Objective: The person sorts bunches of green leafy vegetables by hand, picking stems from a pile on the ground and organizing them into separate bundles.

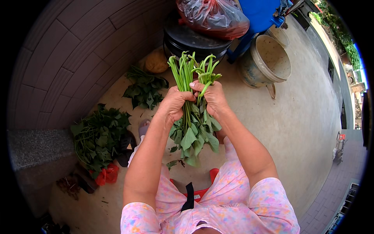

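Note:
My left hand (175, 103) is closed round a bunch of long green stems of leafy greens (188, 137). Beside it, touching it, my right hand (211, 98) grips a second cluster of stems, some curled over my thumb. The stem ends point away from me, and the broad leaves hang down towards my knees. A large heap of leafy greens (100, 137) lies on the floor to the left, and a smaller pile of greens (146, 87) lies beyond it near the wall.
A black lidded bucket (201, 44) bears a knotted plastic bag (214, 17). To its right are a blue plastic stool (258, 14) and a dirty, tilted bucket (270, 60). A tan round object (157, 61) sits by the tiled wall (70, 58). A red plastic bag (108, 174) lies at left.

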`<move>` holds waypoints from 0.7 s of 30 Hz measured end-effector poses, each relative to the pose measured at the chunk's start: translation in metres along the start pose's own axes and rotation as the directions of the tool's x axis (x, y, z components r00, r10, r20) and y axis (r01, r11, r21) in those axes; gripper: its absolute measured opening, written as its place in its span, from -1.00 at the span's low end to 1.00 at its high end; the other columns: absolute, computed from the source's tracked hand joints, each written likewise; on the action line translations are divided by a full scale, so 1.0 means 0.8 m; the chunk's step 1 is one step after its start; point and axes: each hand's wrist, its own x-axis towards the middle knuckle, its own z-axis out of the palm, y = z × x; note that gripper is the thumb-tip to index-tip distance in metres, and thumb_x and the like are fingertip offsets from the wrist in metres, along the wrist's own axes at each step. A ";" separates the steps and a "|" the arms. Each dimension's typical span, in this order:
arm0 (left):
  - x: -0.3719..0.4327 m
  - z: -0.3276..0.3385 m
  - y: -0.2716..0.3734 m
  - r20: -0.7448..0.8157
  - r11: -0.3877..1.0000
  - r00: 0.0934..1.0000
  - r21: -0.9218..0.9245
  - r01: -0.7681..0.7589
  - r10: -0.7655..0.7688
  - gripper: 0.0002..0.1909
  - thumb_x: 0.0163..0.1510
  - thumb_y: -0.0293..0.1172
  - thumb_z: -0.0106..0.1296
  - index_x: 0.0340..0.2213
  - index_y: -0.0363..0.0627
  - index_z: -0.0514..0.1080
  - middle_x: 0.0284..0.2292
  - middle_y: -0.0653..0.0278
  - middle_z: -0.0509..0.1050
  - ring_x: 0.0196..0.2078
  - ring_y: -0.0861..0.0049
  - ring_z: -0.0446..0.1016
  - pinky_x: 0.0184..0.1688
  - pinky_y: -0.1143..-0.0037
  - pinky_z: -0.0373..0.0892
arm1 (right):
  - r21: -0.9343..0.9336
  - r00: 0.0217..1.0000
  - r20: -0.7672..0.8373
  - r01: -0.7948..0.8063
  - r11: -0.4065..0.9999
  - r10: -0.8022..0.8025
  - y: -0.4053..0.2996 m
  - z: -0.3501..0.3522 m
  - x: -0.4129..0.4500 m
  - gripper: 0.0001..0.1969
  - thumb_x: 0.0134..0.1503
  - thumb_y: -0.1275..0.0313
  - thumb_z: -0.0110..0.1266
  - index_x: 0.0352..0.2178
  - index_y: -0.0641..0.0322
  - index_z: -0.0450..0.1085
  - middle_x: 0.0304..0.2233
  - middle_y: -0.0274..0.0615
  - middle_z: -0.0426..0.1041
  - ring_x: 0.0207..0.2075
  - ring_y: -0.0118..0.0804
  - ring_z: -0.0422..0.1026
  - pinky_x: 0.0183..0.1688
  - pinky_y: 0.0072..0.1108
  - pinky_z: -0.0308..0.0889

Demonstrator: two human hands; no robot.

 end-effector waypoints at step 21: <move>-0.004 -0.007 0.001 -0.102 0.998 0.995 -0.056 -0.008 0.003 -0.83 -0.17 -0.65 -0.09 -0.42 -0.34 0.34 -0.55 0.22 0.40 -0.55 0.53 0.41 -0.50 0.55 0.38 | -0.117 1.000 -0.012 0.004 0.993 -0.006 -0.002 0.008 -0.005 -0.96 -0.24 0.60 0.01 -0.64 0.38 0.32 -0.75 -0.26 0.29 -0.78 -0.51 0.23 -0.77 -0.69 0.11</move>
